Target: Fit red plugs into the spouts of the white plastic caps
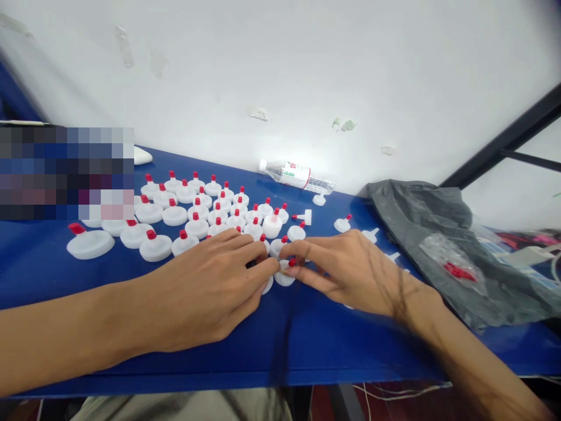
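My right hand (337, 266) pinches the red tip of a white nozzle cap (286, 280) between thumb and fingers; the cap's round base faces down near the table. Right beside it, my left hand (232, 266) is curled over the front of the group, fingertips drawn together at that cap's left edge. What the left fingers grip, if anything, is hidden. Part of another white cap (268, 285) shows under them. Several red-tipped white nozzle caps (174, 215) stand upright in a close cluster beyond and left of my hands.
A red-tipped cap (303, 217) lies on its side. Caps without red tips (370, 235) are scattered at right. A grey plastic bag (403, 234) carries a clear pouch of red tips (458, 271). Against the wall lies a plastic bottle (295, 174). The blue table's edge (245, 377) runs in front.
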